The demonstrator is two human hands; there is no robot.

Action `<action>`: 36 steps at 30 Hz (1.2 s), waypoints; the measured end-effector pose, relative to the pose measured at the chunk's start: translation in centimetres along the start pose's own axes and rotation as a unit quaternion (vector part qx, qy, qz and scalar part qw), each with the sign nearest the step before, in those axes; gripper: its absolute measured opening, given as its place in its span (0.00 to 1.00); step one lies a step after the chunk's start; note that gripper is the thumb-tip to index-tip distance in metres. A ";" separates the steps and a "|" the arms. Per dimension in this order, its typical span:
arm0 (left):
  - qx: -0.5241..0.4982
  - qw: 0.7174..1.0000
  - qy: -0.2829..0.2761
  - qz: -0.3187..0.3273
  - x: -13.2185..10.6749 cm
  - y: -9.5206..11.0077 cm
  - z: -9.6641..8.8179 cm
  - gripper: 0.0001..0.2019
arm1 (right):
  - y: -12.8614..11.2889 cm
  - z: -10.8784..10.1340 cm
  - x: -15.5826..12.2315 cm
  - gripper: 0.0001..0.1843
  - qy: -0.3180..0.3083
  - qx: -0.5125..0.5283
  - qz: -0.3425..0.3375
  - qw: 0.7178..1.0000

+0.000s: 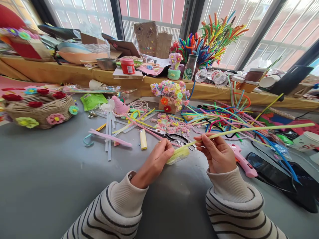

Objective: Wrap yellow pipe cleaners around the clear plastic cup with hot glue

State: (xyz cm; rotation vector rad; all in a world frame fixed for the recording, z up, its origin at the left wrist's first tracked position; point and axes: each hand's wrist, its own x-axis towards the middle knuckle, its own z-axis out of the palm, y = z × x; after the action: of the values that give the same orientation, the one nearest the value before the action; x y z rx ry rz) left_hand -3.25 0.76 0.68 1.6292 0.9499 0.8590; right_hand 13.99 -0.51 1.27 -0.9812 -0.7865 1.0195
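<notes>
My left hand (155,161) grips a small clear plastic piece (177,161) banded with pale yellow pipe cleaner; its full shape is partly hidden by my fingers. From that piece a long pale yellow pipe cleaner (261,128) runs off to the right. My right hand (216,153) pinches this strand between thumb and fingers, a short way from the piece. Just beyond my hands lie black-handled scissors (171,136). A yellow lighter (143,139) is to the left of them, and a pink glue gun (243,161) rests beside my right wrist.
Loose pipe cleaners (211,116) heap at the back right, beside fuzzy clippings (171,122). Clear glue sticks (109,132) lie left. A flower-trimmed basket (41,111) stands far left, a small flower pot (170,99) at the back. A phone (266,167) and paper cup (305,142) are right.
</notes>
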 end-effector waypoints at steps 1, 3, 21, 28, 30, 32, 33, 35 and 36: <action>0.001 1.000 0.004 0.004 0.0 0.0 0.0 0.09 | 0.0 0.0 0.0 0.08 0.002 -0.001 0.000 1.000; 0.005 1.000 0.009 0.016 -0.1 -0.1 0.0 0.09 | -0.1 0.1 -0.1 0.09 0.002 0.000 -0.001 1.000; 0.027 0.996 0.071 0.053 0.0 -0.4 0.3 0.08 | 0.1 0.4 -0.4 0.08 -0.004 0.002 -0.008 1.000; 0.047 0.996 0.056 0.057 0.0 -0.3 0.1 0.08 | 0.1 0.6 -0.6 0.07 -0.001 -0.004 -0.007 1.000; 0.044 0.996 0.057 0.059 0.0 -0.3 0.1 0.08 | 0.0 0.7 -0.7 0.07 0.003 -0.002 -0.006 1.000; 0.041 0.996 0.051 0.056 0.0 -0.3 0.1 0.08 | 0.0 0.8 -0.8 0.07 0.005 0.000 -0.005 1.000; 0.041 0.996 0.048 0.055 -0.1 -0.2 0.1 0.08 | -0.1 0.9 -0.8 0.07 0.005 0.001 -0.005 1.000; 0.042 0.997 0.046 0.054 -0.1 -0.2 0.0 0.08 | -0.2 1.0 -0.9 0.06 0.006 0.002 -0.005 1.000; 0.044 0.997 0.045 0.055 -0.1 -0.1 0.0 0.08 | -0.2 1.0 -1.0 0.06 0.007 0.002 -0.004 1.000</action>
State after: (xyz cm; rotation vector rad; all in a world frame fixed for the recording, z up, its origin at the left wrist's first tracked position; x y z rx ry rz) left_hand -3.32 0.65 0.52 1.7423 0.9803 0.9850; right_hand 12.86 -1.16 1.75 -0.9805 -0.7750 1.0064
